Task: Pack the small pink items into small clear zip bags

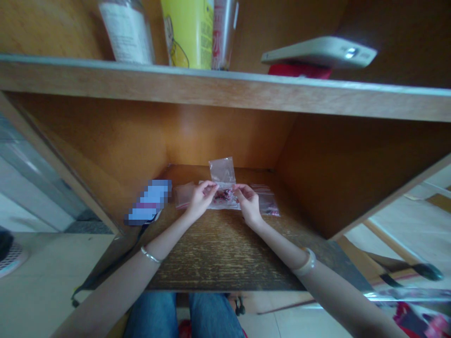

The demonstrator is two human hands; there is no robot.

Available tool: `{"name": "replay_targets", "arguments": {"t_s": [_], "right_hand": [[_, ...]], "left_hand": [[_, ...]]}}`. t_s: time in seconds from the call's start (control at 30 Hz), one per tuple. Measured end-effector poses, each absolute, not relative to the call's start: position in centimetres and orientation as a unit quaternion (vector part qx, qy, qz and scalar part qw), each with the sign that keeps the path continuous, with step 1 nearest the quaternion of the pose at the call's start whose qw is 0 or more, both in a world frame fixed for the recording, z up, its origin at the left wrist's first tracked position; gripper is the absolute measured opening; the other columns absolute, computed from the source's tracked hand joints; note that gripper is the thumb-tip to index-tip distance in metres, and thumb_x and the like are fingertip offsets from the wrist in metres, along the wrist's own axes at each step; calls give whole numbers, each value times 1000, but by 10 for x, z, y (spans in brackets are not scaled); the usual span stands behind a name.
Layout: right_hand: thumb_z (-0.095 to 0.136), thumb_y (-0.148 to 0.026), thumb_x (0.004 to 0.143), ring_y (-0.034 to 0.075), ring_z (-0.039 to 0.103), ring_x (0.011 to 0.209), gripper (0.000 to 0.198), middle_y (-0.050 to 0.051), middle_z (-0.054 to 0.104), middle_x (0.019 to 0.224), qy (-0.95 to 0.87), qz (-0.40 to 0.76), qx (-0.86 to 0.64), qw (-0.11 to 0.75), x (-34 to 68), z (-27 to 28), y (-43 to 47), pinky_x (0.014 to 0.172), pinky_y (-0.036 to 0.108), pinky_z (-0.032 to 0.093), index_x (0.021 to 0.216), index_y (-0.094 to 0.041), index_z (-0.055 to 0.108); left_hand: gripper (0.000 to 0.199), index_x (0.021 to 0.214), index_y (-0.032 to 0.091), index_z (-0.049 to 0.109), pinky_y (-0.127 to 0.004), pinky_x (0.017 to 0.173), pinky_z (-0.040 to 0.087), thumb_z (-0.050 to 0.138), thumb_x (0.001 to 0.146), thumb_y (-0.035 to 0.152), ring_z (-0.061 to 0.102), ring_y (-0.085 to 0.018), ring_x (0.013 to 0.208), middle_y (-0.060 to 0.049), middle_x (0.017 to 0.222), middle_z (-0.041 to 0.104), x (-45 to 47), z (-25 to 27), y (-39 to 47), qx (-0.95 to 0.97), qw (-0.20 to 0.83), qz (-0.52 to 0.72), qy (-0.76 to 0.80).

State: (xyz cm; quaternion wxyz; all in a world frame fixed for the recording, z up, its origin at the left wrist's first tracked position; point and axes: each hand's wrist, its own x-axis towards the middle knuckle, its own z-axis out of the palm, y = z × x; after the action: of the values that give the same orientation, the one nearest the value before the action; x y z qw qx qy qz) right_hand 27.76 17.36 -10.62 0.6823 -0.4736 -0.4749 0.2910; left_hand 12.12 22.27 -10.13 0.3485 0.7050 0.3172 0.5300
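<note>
A small clear plastic bag (221, 170) stands up between my hands, its lower corners at my fingertips. My left hand (201, 199) is closed in a pinch at its left lower corner, and my right hand (249, 203) pinches at the right one. Just below them lies a larger clear bag (225, 205) with small dark and reddish pieces in or on it; what they are is too small to tell. Flat clear bags (184, 193) lie beside my left hand. To the right of my right hand rests another clear bag (268, 199) with some reddish contents.
The wooden desk top (218, 253) sits inside a cubby with side walls. A phone (150, 202) leans at the left, a dark cable (116, 260) trailing from it. Overhead, a shelf (225, 89) holds a bottle (130, 37), a yellow container (188, 33) and a pale device (320, 51).
</note>
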Motion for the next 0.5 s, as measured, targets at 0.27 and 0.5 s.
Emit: {"name": "replay_targets", "arguments": {"t_s": [0.27,0.5], "right_hand": [[64,-43,75,13,54,67,26,2,61,76,-467,274,-464,702,277,-103,172,60,25,42,79,-18,60],[64,-43,75,14,54,67,26,2,60,75,-469,263,-460,707,277,-102,171,61,25,43,79,-18,60]], "left_hand": [[17,82,17,61,-25,66,45,61,81,34,59,-13,69,-1,76,65,124,-102,224,702,349,529,324],[17,80,18,58,-26,71,47,58,83,35,60,-14,72,0,76,64,123,-101,223,703,356,533,308]]}}
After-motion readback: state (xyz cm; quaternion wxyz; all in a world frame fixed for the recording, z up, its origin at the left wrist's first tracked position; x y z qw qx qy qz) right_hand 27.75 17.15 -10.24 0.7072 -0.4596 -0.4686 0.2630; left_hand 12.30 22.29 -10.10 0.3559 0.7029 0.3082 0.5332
